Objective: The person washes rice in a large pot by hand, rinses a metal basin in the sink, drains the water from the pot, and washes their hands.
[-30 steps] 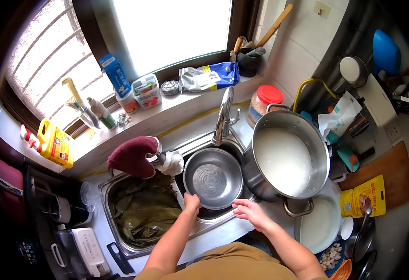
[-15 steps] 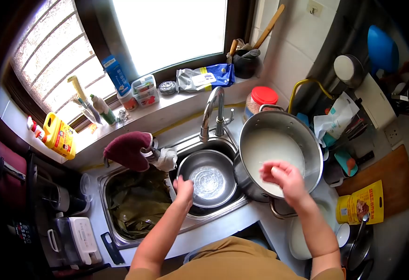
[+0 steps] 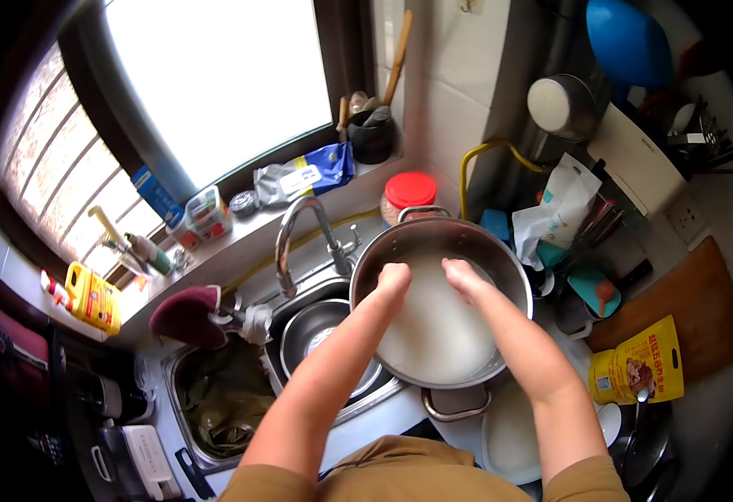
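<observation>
A large two-handled steel pot (image 3: 507, 266) holds cloudy white liquid (image 3: 435, 339). Over its far half, inside the rim, are both my hands, a short gap apart. My left hand (image 3: 394, 279) is curled closed near the left side. Closer to the middle, my right hand (image 3: 461, 276) has its fingers bent down and together. Whatever the fingers hold, if anything, is hidden beneath the hands. Left of the pot, a steel basin (image 3: 306, 325) sits in the sink, partly covered by my left forearm. Large dark green leaves (image 3: 220, 393) lie in the other sink compartment.
The curved faucet (image 3: 287, 243) stands left of the pot. A red-lidded jar (image 3: 409, 192) is behind it. To the right are a yellow pouch (image 3: 638, 364) and a wooden cutting board (image 3: 705, 309). A bowl of whitish liquid (image 3: 509, 435) sits below the pot's near handle.
My left hand has moved from the basin's edge into the pot. My right hand has shifted toward the pot's far side, its fingers now turned down. The view has swung right.
</observation>
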Demonstrator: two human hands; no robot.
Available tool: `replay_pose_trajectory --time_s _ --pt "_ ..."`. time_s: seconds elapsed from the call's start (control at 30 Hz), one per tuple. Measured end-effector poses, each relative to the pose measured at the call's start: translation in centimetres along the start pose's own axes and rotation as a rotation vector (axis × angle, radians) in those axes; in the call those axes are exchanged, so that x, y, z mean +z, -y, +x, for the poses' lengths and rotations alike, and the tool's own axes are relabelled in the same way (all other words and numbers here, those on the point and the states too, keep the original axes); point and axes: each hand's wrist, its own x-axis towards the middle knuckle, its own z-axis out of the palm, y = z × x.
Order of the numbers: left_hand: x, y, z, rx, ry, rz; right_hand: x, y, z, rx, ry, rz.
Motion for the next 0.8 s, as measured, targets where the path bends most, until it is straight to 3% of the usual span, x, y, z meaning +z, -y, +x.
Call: replay_pose_trajectory --time_s 0.17,0.37,0.43,0.7,0.8 --pt "2.1 2.8 6.9 0.001 -0.029 0.352 -0.2 -1.3 1.9 -0.091 -0.114 -0.395" --pt "2.0 6.8 12.6 -0.018 0.078 0.657 -0.3 -2.2 1.7 -0.006 -0.139 -0.36" --pt "1.8 7.4 13.4 -0.035 0.072 0.652 -0.2 -3.6 3.5 0.003 -0.11 -0.369" --pt "2.5 5.0 7.7 -0.144 -0.131 0.17 1.7 -6.9 4.9 0.314 0.111 0.388" --pt "2.9 4.4 6.0 -0.175 -0.165 0.055 2.0 -4.4 2.0 0.327 -0.016 0.418"
